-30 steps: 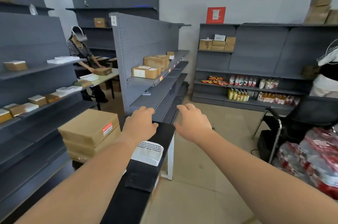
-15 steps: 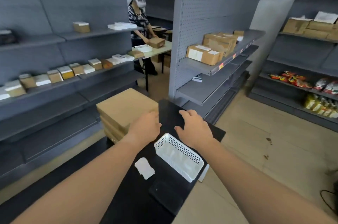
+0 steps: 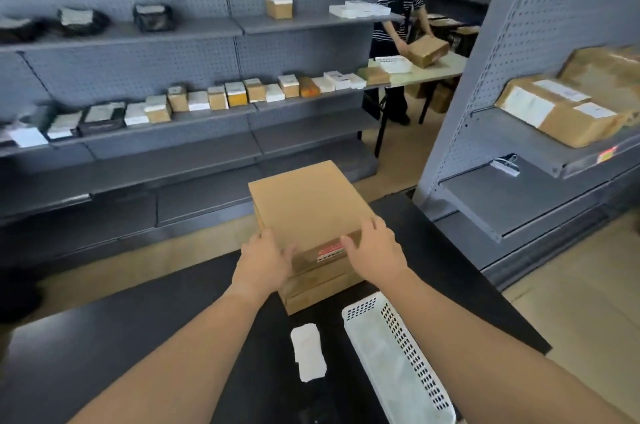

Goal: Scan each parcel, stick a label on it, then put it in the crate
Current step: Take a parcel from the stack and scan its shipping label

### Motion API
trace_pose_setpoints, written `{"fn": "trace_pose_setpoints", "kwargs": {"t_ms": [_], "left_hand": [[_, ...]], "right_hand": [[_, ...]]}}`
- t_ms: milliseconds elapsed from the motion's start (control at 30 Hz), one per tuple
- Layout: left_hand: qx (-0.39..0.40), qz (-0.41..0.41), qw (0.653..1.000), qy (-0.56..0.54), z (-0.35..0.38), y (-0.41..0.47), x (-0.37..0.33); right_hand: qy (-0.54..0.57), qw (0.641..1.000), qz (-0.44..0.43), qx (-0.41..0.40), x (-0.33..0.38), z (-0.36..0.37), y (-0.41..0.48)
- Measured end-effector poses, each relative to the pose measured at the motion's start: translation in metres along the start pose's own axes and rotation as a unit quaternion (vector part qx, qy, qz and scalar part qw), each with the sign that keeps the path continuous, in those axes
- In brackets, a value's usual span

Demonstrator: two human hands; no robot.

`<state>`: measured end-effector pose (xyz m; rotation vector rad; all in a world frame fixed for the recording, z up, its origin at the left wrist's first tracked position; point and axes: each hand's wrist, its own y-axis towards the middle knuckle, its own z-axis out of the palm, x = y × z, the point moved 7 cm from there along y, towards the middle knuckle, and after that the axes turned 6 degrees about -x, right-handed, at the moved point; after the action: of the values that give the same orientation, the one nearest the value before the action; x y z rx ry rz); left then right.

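Note:
A stack of flat brown cardboard parcels [image 3: 304, 202] stands on the black table [image 3: 104, 337] in front of me. My left hand [image 3: 261, 261] grips the near left corner of the top parcel, thumb on its front side. My right hand [image 3: 375, 250] grips the near right corner, fingers over the top edge. A red and white sticker [image 3: 330, 251] shows on the parcel's front side between my hands. A white perforated crate [image 3: 394, 354] lies on the table at the near right. A small white stack of labels [image 3: 308, 352] lies left of the crate.
Grey shelving [image 3: 173, 118] with several small boxes runs along the left. Another grey shelf unit [image 3: 519, 132] with taped parcels [image 3: 561, 112] stands at the right. Behind, a person in a striped top [image 3: 398, 8] handles a box at a pale table [image 3: 446, 68].
My view has swung left and down onto the table. Both hands moved from above the table's far end onto the parcel stack and took hold of the top parcel's near corners.

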<state>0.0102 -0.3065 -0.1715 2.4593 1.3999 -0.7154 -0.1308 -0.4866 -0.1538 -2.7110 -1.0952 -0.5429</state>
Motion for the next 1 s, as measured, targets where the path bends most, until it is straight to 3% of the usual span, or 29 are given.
{"fn": "trace_pose_setpoints", "kwargs": {"t_ms": [167, 500, 767, 900, 1000], "left_hand": [[-0.015, -0.097, 0.992, -0.082, 0.029, 0.019, 0.010], [-0.074, -0.129, 0.974, -0.170, 0.013, -0.001, 0.015], [-0.187, -0.198, 0.917, -0.292, -0.048, -0.110, 0.113], [-0.190, -0.240, 0.891, -0.335, -0.058, -0.190, 0.184], [-0.174, -0.288, 0.876, -0.347, -0.034, -0.250, 0.238]], "right_hand": [[0.052, 0.998, 0.031, 0.008, -0.025, 0.017, 0.052], [0.142, 0.989, 0.031, 0.013, -0.029, 0.030, 0.059], [0.192, 0.980, 0.006, 0.059, 0.043, 0.052, -0.049], [0.226, 0.971, 0.010, 0.078, 0.072, 0.081, -0.135], [0.226, 0.963, 0.024, 0.143, 0.072, 0.126, -0.197]]}}
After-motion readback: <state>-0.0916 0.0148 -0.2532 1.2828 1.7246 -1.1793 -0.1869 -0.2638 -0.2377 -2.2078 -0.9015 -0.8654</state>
